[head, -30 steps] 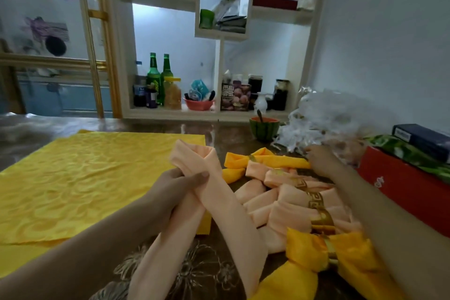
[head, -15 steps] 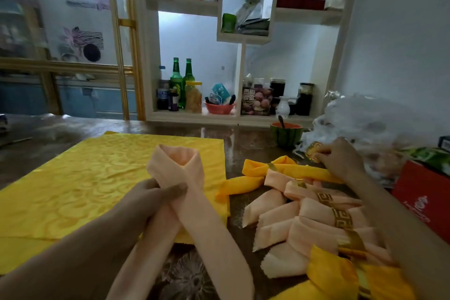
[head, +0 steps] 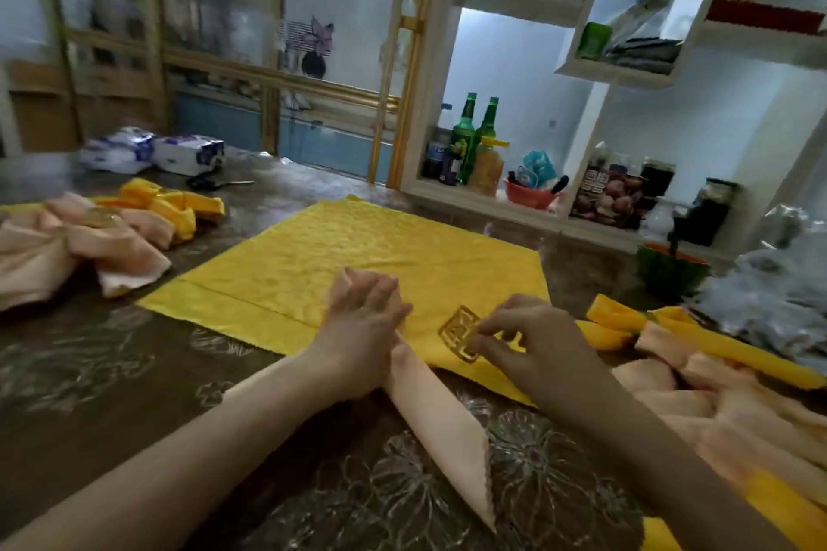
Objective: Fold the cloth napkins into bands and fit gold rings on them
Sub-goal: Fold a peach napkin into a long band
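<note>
Left hand (head: 362,327) grips the folded peach napkin (head: 441,421); right hand (head: 526,340) fingers pinch a gold ring (head: 461,333).

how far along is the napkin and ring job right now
Done: folded peach and yellow napkins sit in a left pile and a right pile; their rings are too blurred to confirm. In hand: the left hand grips a peach napkin band; the right hand pinches a gold ring, not yet on. Left: fit that ring, then fold the flat yellow napkin.
</note>
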A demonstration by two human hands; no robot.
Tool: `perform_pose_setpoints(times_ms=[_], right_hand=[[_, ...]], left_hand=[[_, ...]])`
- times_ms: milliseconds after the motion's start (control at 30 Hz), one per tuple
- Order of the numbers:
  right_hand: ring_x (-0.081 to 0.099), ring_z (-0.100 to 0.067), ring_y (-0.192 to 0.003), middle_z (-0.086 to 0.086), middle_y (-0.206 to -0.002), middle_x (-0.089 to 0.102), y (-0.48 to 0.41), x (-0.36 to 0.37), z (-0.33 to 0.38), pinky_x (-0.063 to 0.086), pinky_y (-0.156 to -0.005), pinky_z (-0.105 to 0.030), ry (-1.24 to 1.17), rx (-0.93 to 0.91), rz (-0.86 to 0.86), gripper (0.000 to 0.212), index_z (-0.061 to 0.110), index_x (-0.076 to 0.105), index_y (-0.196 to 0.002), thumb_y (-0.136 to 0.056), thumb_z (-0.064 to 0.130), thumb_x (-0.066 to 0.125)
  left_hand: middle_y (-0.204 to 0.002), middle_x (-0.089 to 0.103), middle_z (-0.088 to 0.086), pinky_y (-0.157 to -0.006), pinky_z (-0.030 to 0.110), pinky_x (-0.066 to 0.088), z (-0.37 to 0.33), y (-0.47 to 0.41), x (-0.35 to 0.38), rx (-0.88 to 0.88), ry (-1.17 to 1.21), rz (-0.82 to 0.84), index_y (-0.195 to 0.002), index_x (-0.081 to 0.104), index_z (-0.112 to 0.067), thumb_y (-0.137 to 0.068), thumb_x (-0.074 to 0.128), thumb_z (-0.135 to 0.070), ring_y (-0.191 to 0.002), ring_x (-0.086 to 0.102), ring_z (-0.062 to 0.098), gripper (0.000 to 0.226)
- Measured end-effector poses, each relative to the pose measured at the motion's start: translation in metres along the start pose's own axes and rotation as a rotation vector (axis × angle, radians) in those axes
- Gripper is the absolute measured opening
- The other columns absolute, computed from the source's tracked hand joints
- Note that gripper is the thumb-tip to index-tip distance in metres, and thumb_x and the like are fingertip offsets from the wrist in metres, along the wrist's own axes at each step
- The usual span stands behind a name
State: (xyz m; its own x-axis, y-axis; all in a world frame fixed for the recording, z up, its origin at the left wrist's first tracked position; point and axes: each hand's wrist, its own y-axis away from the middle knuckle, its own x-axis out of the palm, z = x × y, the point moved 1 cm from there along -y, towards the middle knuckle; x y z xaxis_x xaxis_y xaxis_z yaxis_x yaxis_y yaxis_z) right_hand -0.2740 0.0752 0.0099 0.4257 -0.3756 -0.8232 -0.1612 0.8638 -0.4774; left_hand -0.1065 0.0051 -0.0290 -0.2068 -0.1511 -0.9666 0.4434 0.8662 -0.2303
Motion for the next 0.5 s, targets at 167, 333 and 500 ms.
perform_pose_setpoints(times_ms=[167, 333, 500], right_hand=[[0.047, -0.006, -0.072, 0.003, -0.077, 0.057, 0.005, 0.028, 0.011, 0.031, -0.063, -0.015, 0.019, 0.059, 0.081, 0.011, 0.013, 0.074, -0.083, -0.085, 0.021, 0.068], [0.053, -0.013, -0.058, 0.000, -0.070, 0.065, 0.012, 0.038, 0.012, 0.041, -0.055, -0.027, -0.430, 0.308, 0.201, 0.025, 0.014, 0.072, -0.084, -0.095, 0.012, 0.049], [0.049, -0.002, -0.042, 0.008, -0.050, 0.059, 0.000, 0.044, 0.015, 0.034, -0.042, -0.015, -0.218, 0.342, 0.255, 0.018, 0.014, 0.073, -0.084, -0.090, 0.011, 0.057]], left_hand=[[-0.115, 0.055, 0.000, -0.110, 0.032, 0.024, 0.012, -0.006, 0.014, 0.326, 0.204, 0.192, -0.098, 0.059, -0.022, -0.090, 0.048, -0.022, -0.118, 0.043, 0.016, 0.013], [-0.113, 0.054, -0.004, -0.107, 0.033, 0.021, 0.024, -0.007, 0.017, 0.328, 0.198, 0.113, -0.108, 0.063, -0.027, -0.090, 0.050, -0.035, -0.117, 0.037, 0.018, 0.024], [-0.094, 0.043, -0.010, -0.108, 0.033, 0.014, 0.024, -0.006, 0.018, 0.326, 0.365, 0.021, -0.105, 0.062, -0.026, -0.092, 0.050, -0.029, -0.119, 0.033, 0.015, 0.018]])
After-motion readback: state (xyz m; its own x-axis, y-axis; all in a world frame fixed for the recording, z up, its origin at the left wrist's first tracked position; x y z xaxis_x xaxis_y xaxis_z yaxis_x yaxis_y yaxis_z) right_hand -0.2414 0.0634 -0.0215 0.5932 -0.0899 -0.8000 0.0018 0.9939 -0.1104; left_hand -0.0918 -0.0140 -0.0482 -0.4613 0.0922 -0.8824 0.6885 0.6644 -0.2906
